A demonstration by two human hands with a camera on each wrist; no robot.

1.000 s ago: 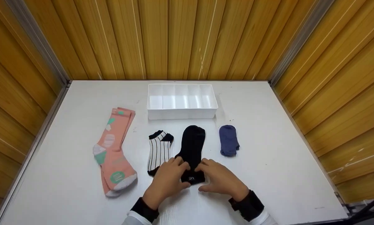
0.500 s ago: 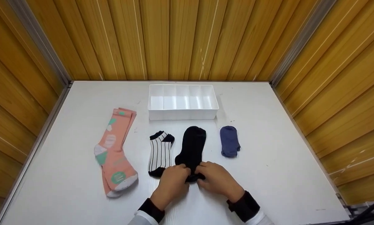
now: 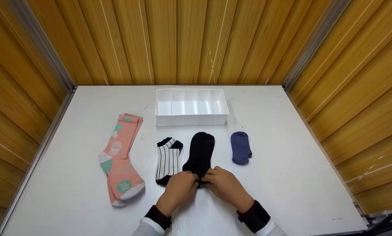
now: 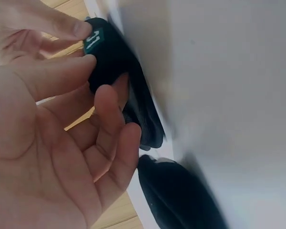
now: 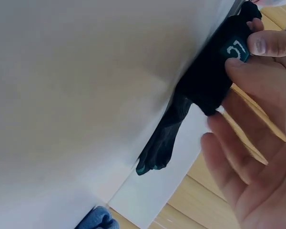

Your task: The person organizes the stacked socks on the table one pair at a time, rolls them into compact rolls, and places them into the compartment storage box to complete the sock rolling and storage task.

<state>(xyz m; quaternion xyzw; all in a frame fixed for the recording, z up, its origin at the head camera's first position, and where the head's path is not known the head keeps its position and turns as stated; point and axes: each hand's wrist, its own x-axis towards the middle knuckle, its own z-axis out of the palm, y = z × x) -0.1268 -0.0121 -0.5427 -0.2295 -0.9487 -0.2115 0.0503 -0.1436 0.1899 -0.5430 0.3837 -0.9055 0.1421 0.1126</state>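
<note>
Left hand (image 3: pixel 179 188) and right hand (image 3: pixel 225 185) both pinch the near end of the black sock (image 3: pixel 200 154) on the white surface (image 3: pixel 281 183).

both hands (image 3: pixel 179 189) (image 3: pixel 226 186) together, fingers (image 4: pixel 69 76) curled, pinching.

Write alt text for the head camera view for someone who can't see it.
Two hands, left hand and right hand, pinch the near end of a black sock on a white table. A striped sock, pink socks, a blue sock and a white divided bin lie around.
</note>
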